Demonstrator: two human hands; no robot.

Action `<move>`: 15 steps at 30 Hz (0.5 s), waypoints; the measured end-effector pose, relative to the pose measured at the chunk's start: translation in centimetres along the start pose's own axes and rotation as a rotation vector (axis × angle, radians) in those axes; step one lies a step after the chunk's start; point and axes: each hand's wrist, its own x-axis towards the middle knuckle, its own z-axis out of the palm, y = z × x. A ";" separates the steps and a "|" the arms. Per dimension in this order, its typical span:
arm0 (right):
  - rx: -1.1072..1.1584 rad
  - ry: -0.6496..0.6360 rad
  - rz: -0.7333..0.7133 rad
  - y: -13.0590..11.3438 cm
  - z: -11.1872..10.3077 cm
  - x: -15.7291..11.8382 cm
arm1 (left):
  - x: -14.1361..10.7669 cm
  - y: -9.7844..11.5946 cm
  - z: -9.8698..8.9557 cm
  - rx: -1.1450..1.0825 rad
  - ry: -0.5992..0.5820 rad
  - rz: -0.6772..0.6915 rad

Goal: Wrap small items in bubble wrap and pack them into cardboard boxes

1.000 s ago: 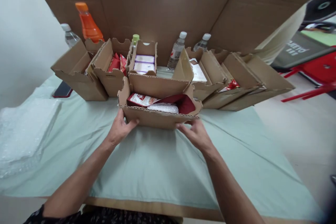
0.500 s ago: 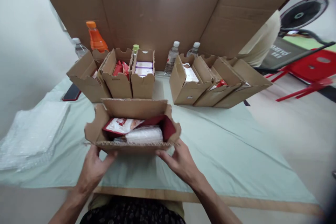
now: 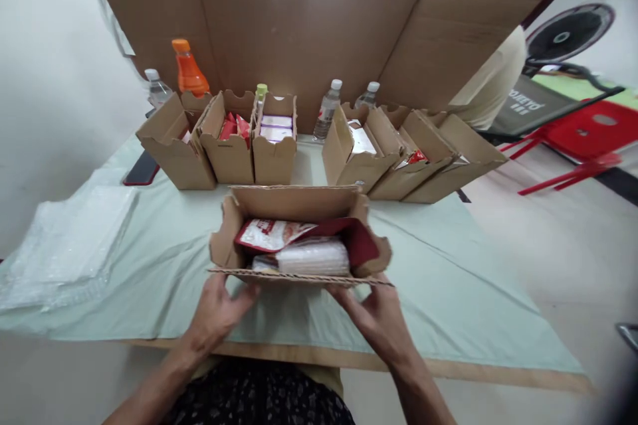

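Observation:
Between my two hands is an open cardboard box [image 3: 304, 198], its long side toward me. My left hand [image 3: 219, 309] grips its near left corner, and my right hand [image 3: 371, 312] grips the near right corner. Both thumbs lie along the near wall, while the other fingers are partly hidden by the box. Inside lie a white and dark red packet [image 3: 272, 234], a clear-wrapped white bundle [image 3: 314, 257] and a dark red piece [image 3: 361, 242] on the right. Whether the box's base touches the cloth is hidden.
Behind stand several cardboard boxes with packets, in a left group [image 3: 232, 159] and a right group [image 3: 383, 172]. Bottles, one of them orange [image 3: 191, 73], stand before a tall cardboard screen [image 3: 309, 33]. Bubble wrap [image 3: 74, 239] and a phone [image 3: 141, 169] lie on the left of the green tablecloth [image 3: 438, 279].
Both hands have carried the box to the right across the table, still gripping it. The view has shifted slightly. The things inside the box and the boxes behind keep their arrangement.

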 end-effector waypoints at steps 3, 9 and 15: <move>0.025 -0.061 -0.073 -0.4 3.1 0.9 | 0.6 -1.3 -2.7 0.024 0.107 -0.079; -0.043 0.054 -0.076 0.7 3.6 1.6 | 6.1 0.6 -1.7 -0.008 0.017 0.023; -0.139 0.238 0.059 3.3 2.4 -6.3 | 9.8 2.2 2.7 -0.126 -0.325 0.158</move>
